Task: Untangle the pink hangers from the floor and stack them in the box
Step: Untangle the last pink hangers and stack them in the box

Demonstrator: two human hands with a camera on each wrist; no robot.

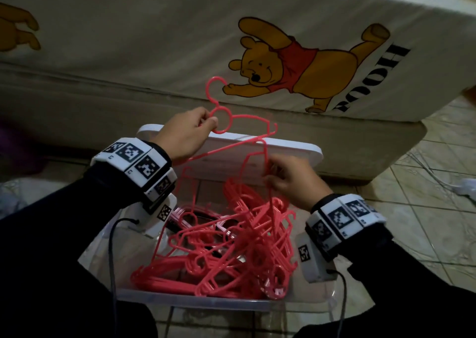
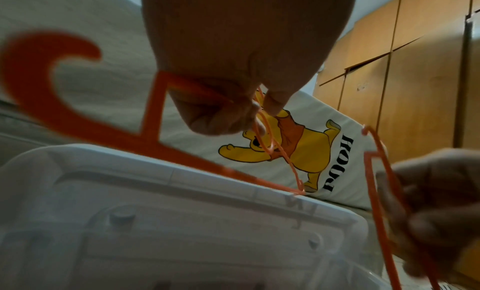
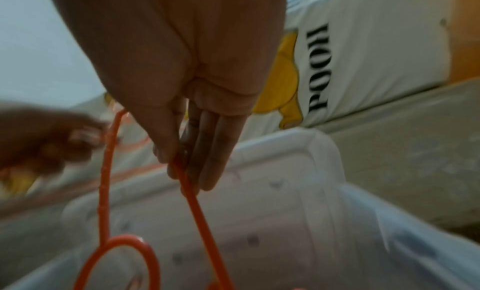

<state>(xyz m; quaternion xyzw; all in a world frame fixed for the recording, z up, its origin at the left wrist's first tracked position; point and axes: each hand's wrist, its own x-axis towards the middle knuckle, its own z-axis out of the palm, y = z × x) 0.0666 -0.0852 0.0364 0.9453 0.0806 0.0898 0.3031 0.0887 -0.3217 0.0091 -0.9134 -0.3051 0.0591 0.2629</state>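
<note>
1. Nearest: the clear box (image 1: pixel 195 303) sits on the tiled floor (image 1: pixel 425 209) directly below the person. It holds a knotted heap of pink hangers (image 1: pixel 219 250), piled crosswise rather than stacked. Judgement: sorting is far from done.
2. Right hand (image 1: pixel 291 183) is raised above the heap's right side, wrist low, knuckles toward the head camera. Its fingers (image 3: pixel 207 150) lie pressed together with the thumb, pinching a thin bar of a hanger that hangs down into the heap. Judgement: this grip anchors the tangle so the upper piece can slide free.
3. Left hand (image 1: pixel 188 134) is held higher and further forward. Thumb and fingers (image 2: pixel 221 113) pinch the lifted hanger (image 1: pixel 239 131) at the ring below its hook, remaining fingers curled. The hook points up; one arm crosses over the lid.
4. The white lid (image 1: pixel 283 155) stands propped behind the box, probably to keep the opening clear.
5. Furthest: a bed (image 1: pixel 180 41) with a cartoon bear sheet. In the left wrist view, wooden wardrobe doors (image 2: pixel 405 68) stand beyond it.
6. Judgement: the hands are pulling apart to separate the lifted hanger from the bar below.
</note>
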